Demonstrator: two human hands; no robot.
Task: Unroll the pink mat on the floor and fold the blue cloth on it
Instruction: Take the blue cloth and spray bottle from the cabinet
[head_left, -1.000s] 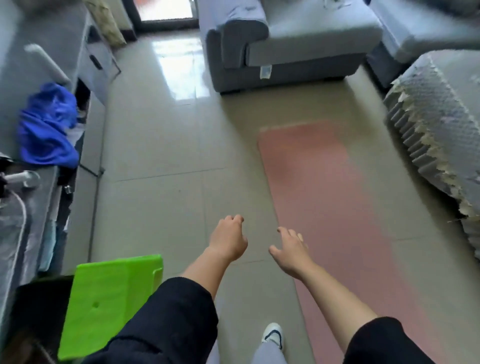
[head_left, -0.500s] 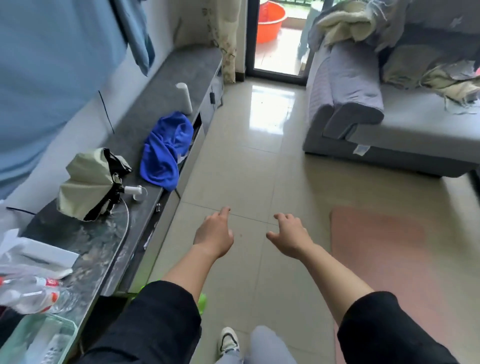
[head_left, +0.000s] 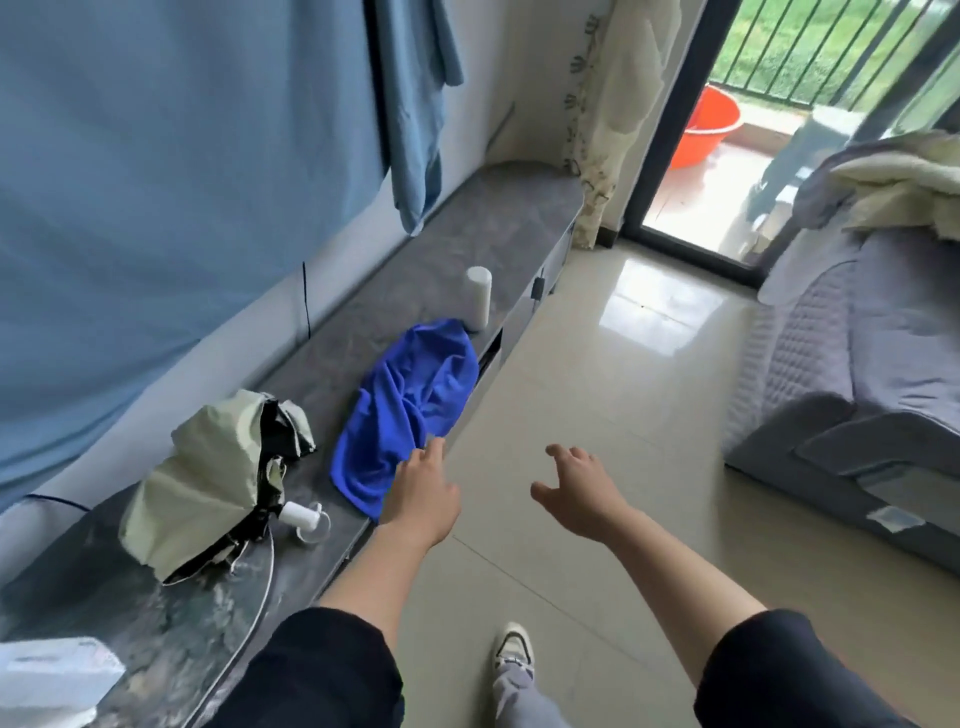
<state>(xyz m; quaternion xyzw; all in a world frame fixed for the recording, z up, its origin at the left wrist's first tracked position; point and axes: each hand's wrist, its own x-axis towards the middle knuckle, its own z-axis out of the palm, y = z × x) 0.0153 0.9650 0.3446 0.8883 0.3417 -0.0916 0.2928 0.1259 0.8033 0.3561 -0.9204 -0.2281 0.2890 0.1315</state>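
A crumpled blue cloth (head_left: 410, 410) lies on the long grey cabinet top (head_left: 498, 218) at the left, partly hanging over its front edge. My left hand (head_left: 423, 493) reaches out with relaxed fingers; its fingertips are at the cloth's near edge, and contact is unclear. To its right, my right hand (head_left: 582, 491) hovers over the tiled floor (head_left: 597, 374), fingers spread, holding nothing. The pink mat is out of view.
A folded pale green umbrella (head_left: 208, 483) lies on the cabinet top just left of the cloth. A white cylinder (head_left: 478, 297) stands behind the cloth. A grey sofa (head_left: 852, 374) with bedding fills the right side. An orange basin (head_left: 709, 124) sits beyond the balcony door. My shoe (head_left: 513, 649) is below.
My view has swung left and up, away from the pink mat toward the cabinet. Both hands have moved forward and left, and my left hand has come up to the blue cloth.
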